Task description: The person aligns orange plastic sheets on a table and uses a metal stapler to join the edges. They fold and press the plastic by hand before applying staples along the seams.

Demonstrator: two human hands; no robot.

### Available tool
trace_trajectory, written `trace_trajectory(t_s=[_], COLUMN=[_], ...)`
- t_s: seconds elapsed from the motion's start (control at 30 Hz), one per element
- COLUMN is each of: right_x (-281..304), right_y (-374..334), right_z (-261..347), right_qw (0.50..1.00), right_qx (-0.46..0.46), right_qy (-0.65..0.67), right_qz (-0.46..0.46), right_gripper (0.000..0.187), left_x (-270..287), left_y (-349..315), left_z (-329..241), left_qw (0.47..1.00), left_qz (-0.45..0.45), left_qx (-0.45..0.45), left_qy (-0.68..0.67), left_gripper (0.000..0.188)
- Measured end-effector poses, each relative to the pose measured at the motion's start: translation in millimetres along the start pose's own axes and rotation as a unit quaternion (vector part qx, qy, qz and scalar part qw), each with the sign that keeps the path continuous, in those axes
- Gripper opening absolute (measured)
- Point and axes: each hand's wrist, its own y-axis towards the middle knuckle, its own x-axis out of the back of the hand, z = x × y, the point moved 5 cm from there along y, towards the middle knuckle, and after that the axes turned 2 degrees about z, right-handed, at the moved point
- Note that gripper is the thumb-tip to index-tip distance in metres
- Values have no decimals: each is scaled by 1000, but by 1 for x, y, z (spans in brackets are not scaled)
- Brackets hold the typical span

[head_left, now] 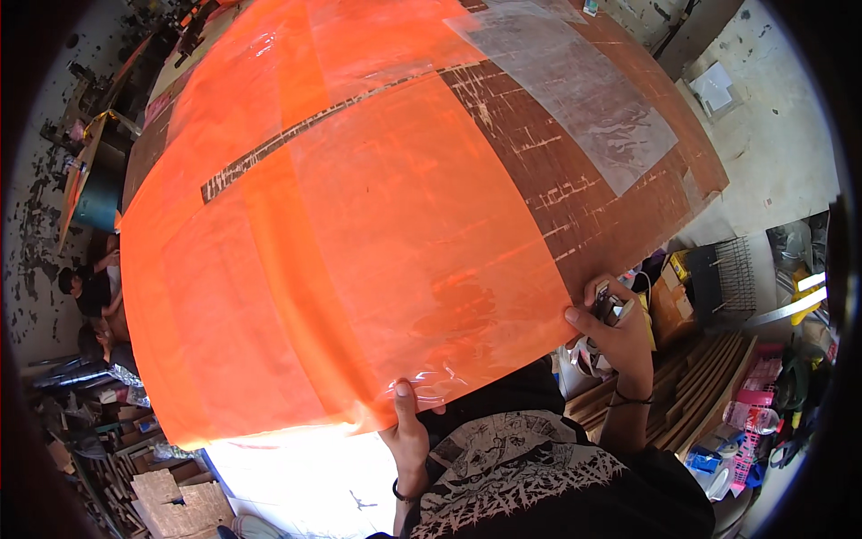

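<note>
A large orange plastic sheet (pixel 404 207) with a clear, shiny layer covers most of a dark brown worn tabletop (pixel 516 144). At the sheet's near edge my left hand (pixel 410 442) pinches the plastic, thumb on top and fingers mostly hidden beneath. My right hand (pixel 621 334) is closed at the near right corner. Its thumb tip touches the orange edge, and a small shiny metal object (pixel 616 310) sits within its curled fingers; the kind is unclear. A strip of clear plastic (pixel 575 99) lies farther right on the tabletop.
Below the right side are stacked curved wooden strips (pixel 696 386), a pink basket (pixel 761 373) and a wire rack (pixel 734 274). Scrap board (pixel 180 503) lies at lower left. Another person (pixel 94 292) sits beyond the table's left edge. A pale wall (pixel 763 117) stands at right.
</note>
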Motion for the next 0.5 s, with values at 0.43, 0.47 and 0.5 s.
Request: trace_trajectory(t_s=[0.43,0.47,0.5], right_x=[-1,0,-1], right_y=[0,0,0], right_z=[-5,-6,-5], right_qw=[999,999,999], right_qx=[20,22,24], right_qy=[41,42,44], right_qz=[-22,-23,-20], right_gripper=[22,22,22], left_x=[-1,0,0], left_y=[1,1,1], left_z=[2,3,4], left_qw=[999,999,1000], left_qz=[25,23,18], left_qx=[-24,-26,-22], left_qy=[11,11,7], left_gripper=[33,33,33])
